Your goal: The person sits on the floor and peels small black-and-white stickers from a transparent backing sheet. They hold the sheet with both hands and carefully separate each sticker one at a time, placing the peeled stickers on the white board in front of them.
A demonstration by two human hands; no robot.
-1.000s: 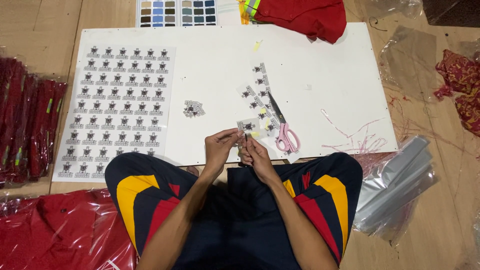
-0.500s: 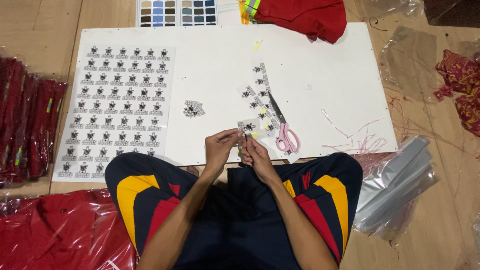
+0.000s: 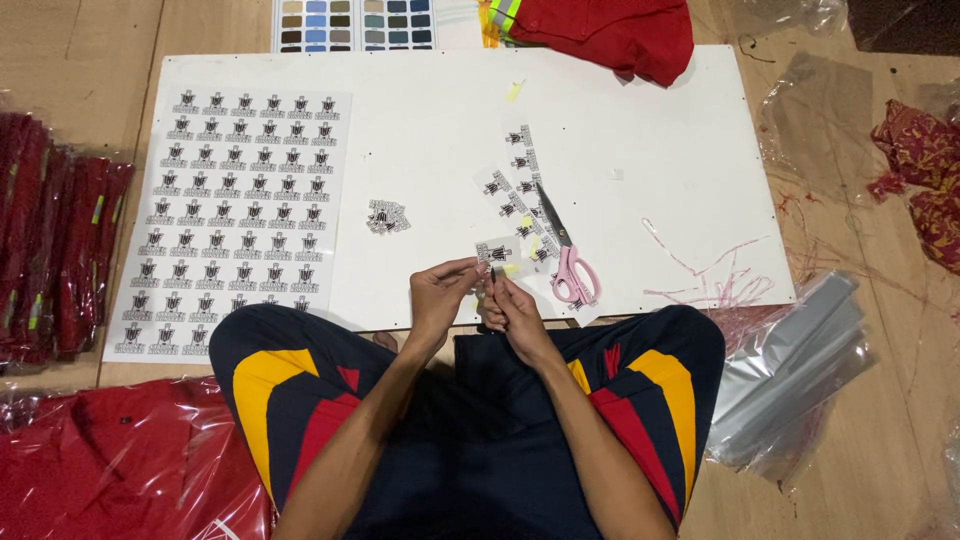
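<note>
Small cut sticker [image 3: 494,252] sitting at near edge of white board [image 3: 650,120], being pinched between both hands. Left hand [image 3: 440,297] gripping narrow at its edge; right hand [image 3: 507,303] closing on it from below, apparently peeling. Small pile of cut pieces [image 3: 386,216] lying done mid-board. Strip of stickers [image 3: 517,180] beside pink scissors [image 3: 565,258] partly cut. Full sticker sheet [image 3: 235,210] at left looking uncut: most work remaining.

Scissors [image 3: 566,262] right of sticker sheet [image 3: 235,215].
</note>
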